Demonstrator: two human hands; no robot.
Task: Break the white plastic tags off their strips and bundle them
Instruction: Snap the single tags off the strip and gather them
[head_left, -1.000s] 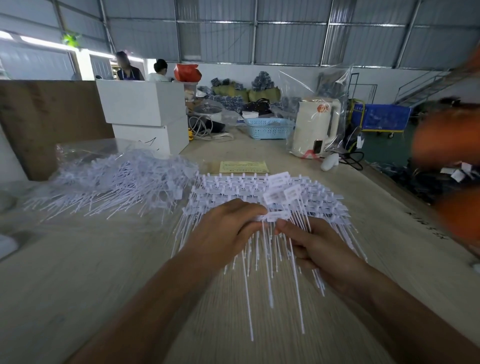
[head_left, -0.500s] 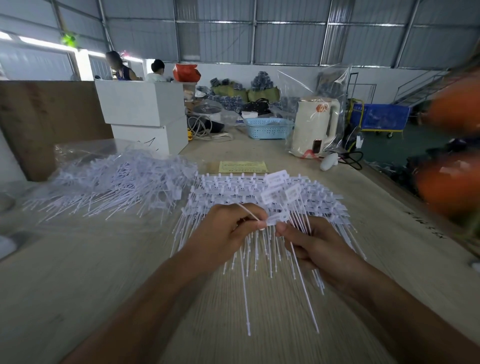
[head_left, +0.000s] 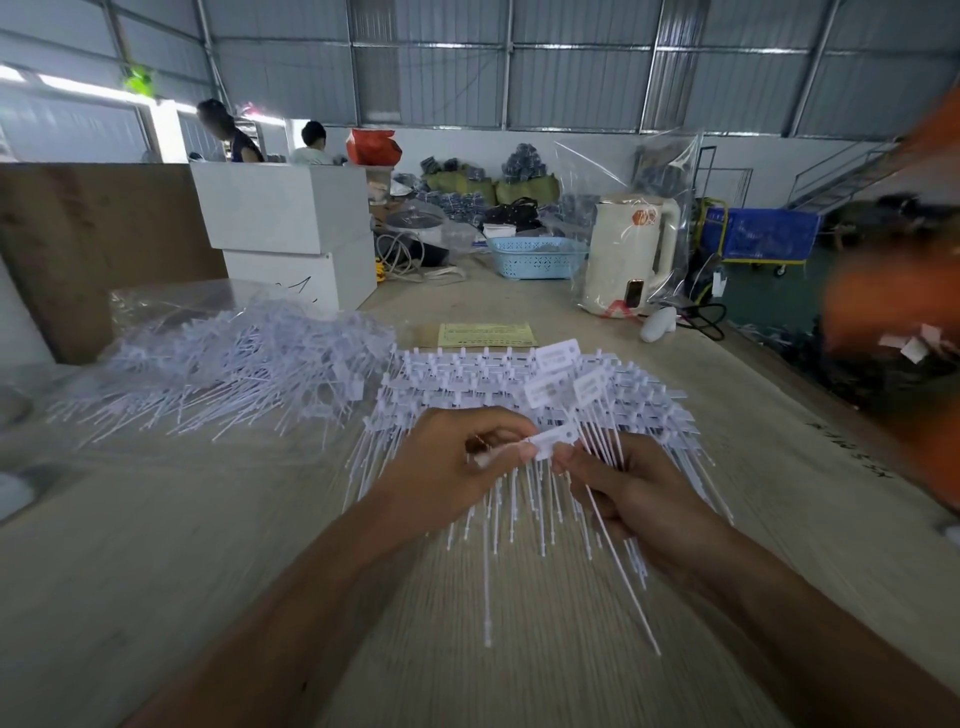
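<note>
In the centre of the frame both hands meet over a stack of white tag strips (head_left: 524, 384) lying on the pale wooden table (head_left: 156, 571). The left hand (head_left: 447, 473) has its fingers (head_left: 511, 434) curled inward, thumb and forefinger pinching the left end of a single white tag (head_left: 553, 441). The right hand (head_left: 628, 499) pinches the same tag from the right side, its fingers folded and also holding a few long thin tails that slant down toward the lower right of the frame. The tag sits between the two hands, just above the near edge of the stack, whose many thin tails fan out toward the bottom of the frame. A few flat tag heads stand up from the top of the stack, right of centre. At the left of the frame, well apart from the hands, lies a loose heap of tags (head_left: 228, 364) partly resting on clear plastic. Just beyond the stack lies a yellow printed slip (head_left: 487, 334). Farther up the table stand two stacked white boxes (head_left: 291, 234), a light blue basket (head_left: 535, 257) and a cream kettle (head_left: 631, 254) inside a clear bag. A blurred orange shape (head_left: 893, 312) fills the right edge.
</note>
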